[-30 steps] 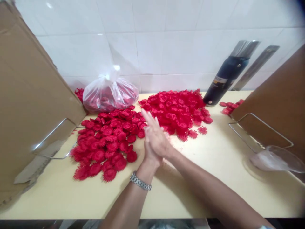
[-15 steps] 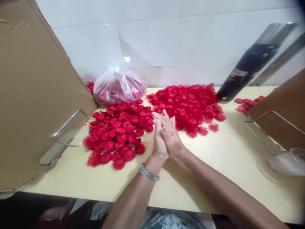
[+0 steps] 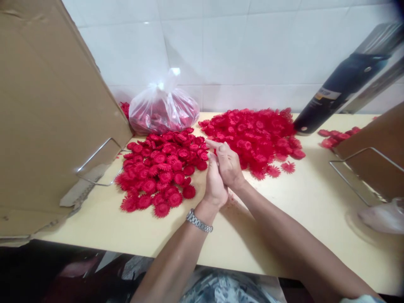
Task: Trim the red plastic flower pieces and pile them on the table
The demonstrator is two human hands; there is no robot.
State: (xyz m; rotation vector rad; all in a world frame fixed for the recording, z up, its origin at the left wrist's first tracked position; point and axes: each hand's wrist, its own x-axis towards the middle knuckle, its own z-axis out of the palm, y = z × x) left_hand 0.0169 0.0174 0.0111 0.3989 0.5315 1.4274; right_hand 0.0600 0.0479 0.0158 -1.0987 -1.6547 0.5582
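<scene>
Left grip (image 3: 216,185) and right grip (image 3: 230,165) meet, loosely cupped, anything between them hidden; red flower-shaped pieces (image 3: 164,166) lie heaped just left and beyond on the surface (image 3: 299,189).

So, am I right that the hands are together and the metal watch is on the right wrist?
Not quite: in the head view, the metal watch is on the left wrist; the left hand and right hand are together, as you say.

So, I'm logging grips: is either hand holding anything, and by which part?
It cannot be told: the left hand and right hand are together, hiding anything between them.
</scene>
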